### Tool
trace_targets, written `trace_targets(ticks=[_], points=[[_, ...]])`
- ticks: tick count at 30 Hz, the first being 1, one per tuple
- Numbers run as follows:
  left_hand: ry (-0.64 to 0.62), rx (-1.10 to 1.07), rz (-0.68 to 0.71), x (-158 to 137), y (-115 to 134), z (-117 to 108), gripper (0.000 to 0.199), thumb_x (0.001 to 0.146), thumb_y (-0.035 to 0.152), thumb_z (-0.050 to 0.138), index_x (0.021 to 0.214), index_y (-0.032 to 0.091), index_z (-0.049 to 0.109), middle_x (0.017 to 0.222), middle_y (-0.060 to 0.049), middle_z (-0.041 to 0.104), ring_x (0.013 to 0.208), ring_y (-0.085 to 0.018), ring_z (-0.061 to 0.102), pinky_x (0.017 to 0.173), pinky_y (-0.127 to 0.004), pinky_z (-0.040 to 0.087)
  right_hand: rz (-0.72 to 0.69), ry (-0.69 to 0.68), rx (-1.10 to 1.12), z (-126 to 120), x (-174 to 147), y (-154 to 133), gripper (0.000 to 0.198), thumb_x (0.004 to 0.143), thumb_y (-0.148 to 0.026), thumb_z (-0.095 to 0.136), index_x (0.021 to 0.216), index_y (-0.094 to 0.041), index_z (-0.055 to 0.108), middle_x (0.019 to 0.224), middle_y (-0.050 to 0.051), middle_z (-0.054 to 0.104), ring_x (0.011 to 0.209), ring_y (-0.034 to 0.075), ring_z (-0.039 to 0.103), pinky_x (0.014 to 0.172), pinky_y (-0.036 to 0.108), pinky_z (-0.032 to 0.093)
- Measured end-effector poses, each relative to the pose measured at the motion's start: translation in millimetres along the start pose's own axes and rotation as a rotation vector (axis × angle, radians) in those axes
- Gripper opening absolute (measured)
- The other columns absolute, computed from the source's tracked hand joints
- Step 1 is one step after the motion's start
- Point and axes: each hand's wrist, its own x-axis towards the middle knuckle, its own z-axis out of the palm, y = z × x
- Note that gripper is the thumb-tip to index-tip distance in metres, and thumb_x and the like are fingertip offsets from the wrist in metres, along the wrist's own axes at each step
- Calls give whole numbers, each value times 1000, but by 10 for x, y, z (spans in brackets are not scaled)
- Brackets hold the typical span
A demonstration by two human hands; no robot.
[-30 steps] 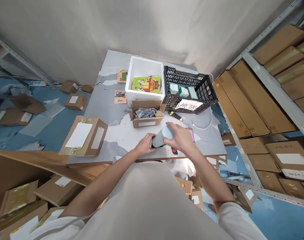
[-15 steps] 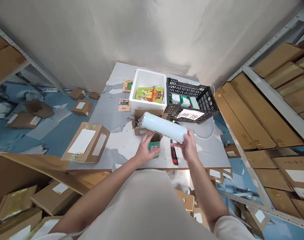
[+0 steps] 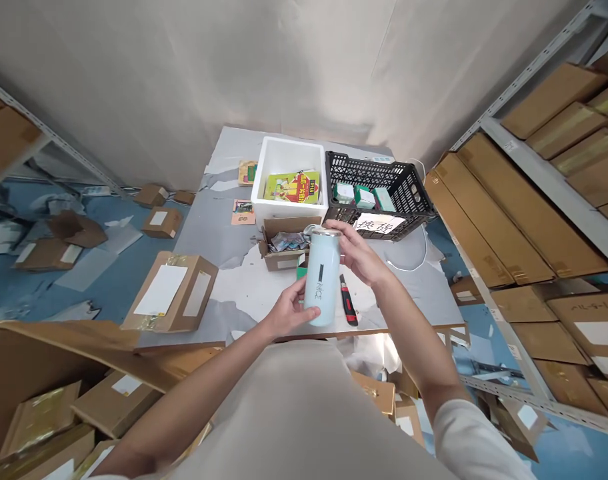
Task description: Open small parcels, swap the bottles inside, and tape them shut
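Observation:
A light blue tumbler (image 3: 323, 283) with dark lettering and a metal-rimmed top stands nearly upright between my two hands, above the front of the table. Low on its left side, my left hand (image 3: 290, 310) grips it, thumb across the front. My right hand (image 3: 357, 253) is closed around its upper right side near the lid. Behind the tumbler, a small green box (image 3: 301, 267) is mostly hidden. A red and black utility knife (image 3: 349, 303) lies just to the right. Beyond the tumbler sits an open cardboard box (image 3: 284, 262) with small shiny packets inside.
A white foam box (image 3: 261, 208) holding yellow-green printed packets stands at the back, beside a black crate (image 3: 417, 217) with green and white boxes. A taped carton (image 3: 171, 293) rests at the table's left. Shelves of cartons (image 3: 514, 220) rise on the right.
The tumbler has swung from lying sideways to nearly upright. My left hand has left the green box and taken its lower part; my right hand has moved up to its top.

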Motion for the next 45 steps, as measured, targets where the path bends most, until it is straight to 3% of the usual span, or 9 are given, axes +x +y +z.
trace_targets(ticks=[6,12,18,22,26,29,35,38,45], points=[[78,-152,-43,-148,-156,72,87,57,34,82,130,24,36,122,-13,55,110,-27,54,84,-35,48,-27,81,88,-65,83,33,38,75,-52,65,106,-30,59,109,1,65,91,19,61,74,33,51],[182,-182,-60,-204,-301,80,61,56,25,83,101,23,42,107,-6,58,94,-18,59,76,-30,50,-3,155,137,-129,21,154,37,74,-53,65,103,-30,59,107,-1,65,87,18,62,73,32,51],[306,-264,-2,-251,-308,79,51,61,33,80,104,19,54,114,-9,55,98,-20,58,79,-30,50,-69,168,79,-176,-41,196,45,72,-55,66,109,-31,58,130,1,54,111,22,54,84,35,48],[291,-509,-162,-294,-246,70,49,71,46,70,109,19,57,114,-10,60,101,-25,60,81,-38,51,-160,157,70,-228,-78,165,47,63,-53,73,101,-29,61,142,1,42,122,25,46,91,38,45],[269,-670,-294,-285,-186,106,50,81,54,56,112,15,58,119,-14,61,109,-30,58,90,-47,48,-148,193,78,-224,-73,188,44,62,-52,74,97,-30,57,113,2,61,94,20,58,76,35,50],[324,-605,-273,-273,-199,128,50,82,52,56,116,15,58,124,-15,59,111,-30,57,91,-47,48,-161,298,87,-186,-52,243,37,64,-45,75,91,-29,57,96,-1,62,77,15,57,64,28,50],[333,-379,-208,-292,-291,110,79,70,46,72,137,24,38,146,-12,37,120,-30,50,92,-43,49,-136,398,52,-143,-23,265,34,65,-44,74,89,-28,56,91,-2,60,77,14,55,65,29,51],[346,-303,-186,-287,-315,109,92,64,37,79,140,24,28,137,-15,47,115,-27,55,94,-42,48,-120,420,11,-139,-17,263,34,67,-44,73,91,-27,56,91,-2,58,77,14,54,63,27,50],[381,-372,-198,-270,-282,91,57,74,49,68,116,22,39,114,-11,63,104,-25,62,94,-46,46,-157,406,-58,-127,-25,300,38,66,-47,73,96,-28,58,96,-1,58,85,15,54,73,29,50]])
